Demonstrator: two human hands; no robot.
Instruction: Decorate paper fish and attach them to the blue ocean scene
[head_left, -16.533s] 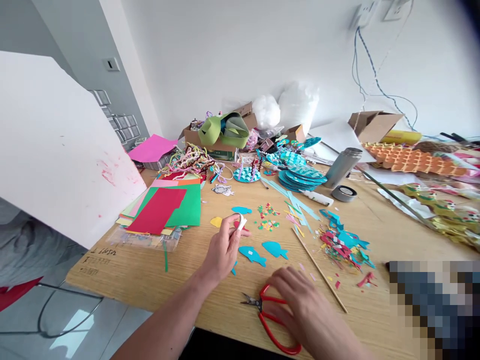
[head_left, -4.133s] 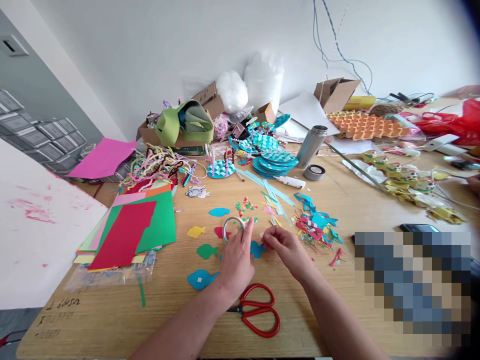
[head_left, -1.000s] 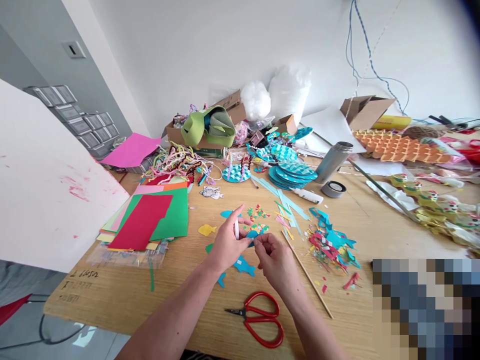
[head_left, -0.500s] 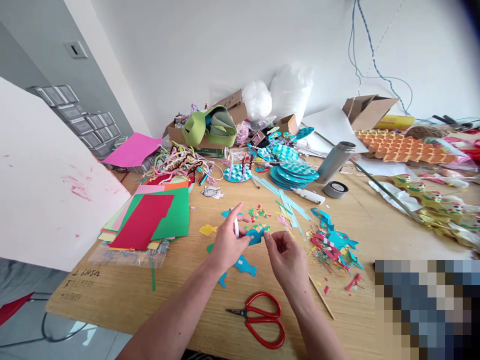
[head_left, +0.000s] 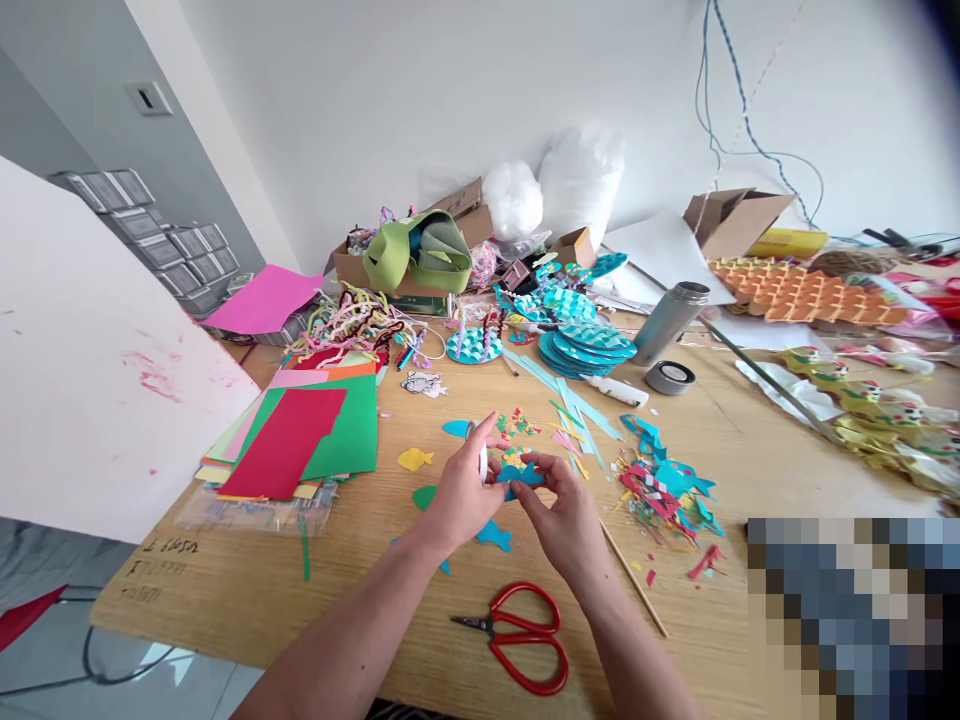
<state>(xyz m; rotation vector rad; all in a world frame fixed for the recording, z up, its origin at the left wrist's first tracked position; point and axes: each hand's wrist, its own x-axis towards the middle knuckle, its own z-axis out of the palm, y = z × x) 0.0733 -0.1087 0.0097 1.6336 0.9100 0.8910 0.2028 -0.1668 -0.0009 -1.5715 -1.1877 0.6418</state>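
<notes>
blue fish (head_left: 520, 478) is held in 2 hands (head_left: 459, 495) (head_left: 564, 512).

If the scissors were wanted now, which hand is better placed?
Right, probably: the red scissor handles lie nearer the right hand. Both hands hold the blue fish; the left hand also carries a white ring.

The right hand (head_left: 564, 508), earlier at the red-handled scissors (head_left: 517, 637), has left them and, beyond them, joins the left hand (head_left: 461, 487) in holding a blue paper fish (head_left: 521, 475).
</notes>
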